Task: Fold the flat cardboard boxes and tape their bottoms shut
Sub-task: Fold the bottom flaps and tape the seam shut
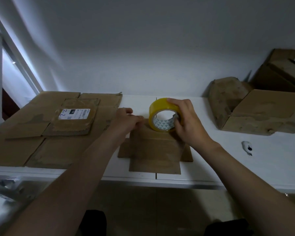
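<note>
gripping the yellow roll of packing tape, the right hand curls its fingers round the rim and holds it upright on the small brown cardboard box, which sits near the front edge of the white table. the left hand, fingers bunched, pinches at the box's far left corner. flat brown cardboard sheets cover the table's left end

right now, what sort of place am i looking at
Probably a small packing bench: a white table against a bare wall, flattened cardboard boxes stacked on its left, and the right hand holding a yellow tape roll at a small box.
</note>
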A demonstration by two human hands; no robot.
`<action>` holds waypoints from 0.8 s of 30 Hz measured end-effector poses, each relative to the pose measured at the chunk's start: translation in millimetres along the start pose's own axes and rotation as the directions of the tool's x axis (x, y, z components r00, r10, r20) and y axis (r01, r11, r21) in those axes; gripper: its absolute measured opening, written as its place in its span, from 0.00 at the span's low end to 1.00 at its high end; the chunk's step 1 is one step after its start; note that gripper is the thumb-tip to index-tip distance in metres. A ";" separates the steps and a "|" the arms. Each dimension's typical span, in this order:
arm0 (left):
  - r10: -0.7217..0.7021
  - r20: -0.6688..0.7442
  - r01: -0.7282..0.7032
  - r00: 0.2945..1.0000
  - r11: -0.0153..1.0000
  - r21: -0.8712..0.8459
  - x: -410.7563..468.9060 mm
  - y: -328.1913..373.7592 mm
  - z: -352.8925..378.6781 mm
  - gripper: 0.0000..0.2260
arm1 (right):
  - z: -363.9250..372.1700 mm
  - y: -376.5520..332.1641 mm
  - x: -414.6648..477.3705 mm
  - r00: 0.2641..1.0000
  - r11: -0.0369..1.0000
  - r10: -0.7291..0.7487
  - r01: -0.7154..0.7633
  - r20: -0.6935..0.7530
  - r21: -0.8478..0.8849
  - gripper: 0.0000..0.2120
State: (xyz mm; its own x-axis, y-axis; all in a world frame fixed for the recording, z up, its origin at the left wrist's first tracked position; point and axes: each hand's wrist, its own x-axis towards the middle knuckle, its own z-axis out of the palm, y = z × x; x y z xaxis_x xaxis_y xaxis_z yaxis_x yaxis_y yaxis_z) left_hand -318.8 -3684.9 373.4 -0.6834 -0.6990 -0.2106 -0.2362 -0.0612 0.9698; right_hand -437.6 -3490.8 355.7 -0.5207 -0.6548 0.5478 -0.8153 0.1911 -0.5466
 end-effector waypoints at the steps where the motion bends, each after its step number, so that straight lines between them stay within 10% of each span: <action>1: 0.000 -0.004 0.000 1.000 1.000 -0.008 2.8 1.4 -7.8 0.23 | -1.6 -2.8 1.1 1.000 1.000 0.005 -0.005 0.021 -0.025 0.30; 12: -0.084 0.085 0.092 0.993 0.991 -0.094 -6.5 -2.6 -64.8 0.12 | -0.7 -34.1 18.0 0.987 0.917 -0.087 0.133 0.135 -0.376 0.34; 24: -0.033 0.025 0.033 0.999 0.999 0.003 3.5 -26.9 -82.0 0.16 | 24.3 -22.8 14.4 1.000 0.999 0.017 -0.017 -0.002 -0.034 0.32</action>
State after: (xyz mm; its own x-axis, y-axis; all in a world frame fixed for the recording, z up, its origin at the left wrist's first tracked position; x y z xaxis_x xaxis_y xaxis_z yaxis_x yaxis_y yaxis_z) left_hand -258.3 -3744.1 356.7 -0.6926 -0.6783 -0.2454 -0.2605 -0.0821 0.9620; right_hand -420.4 -3522.4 360.6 -0.5349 -0.6500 0.5398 -0.8146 0.2272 -0.5336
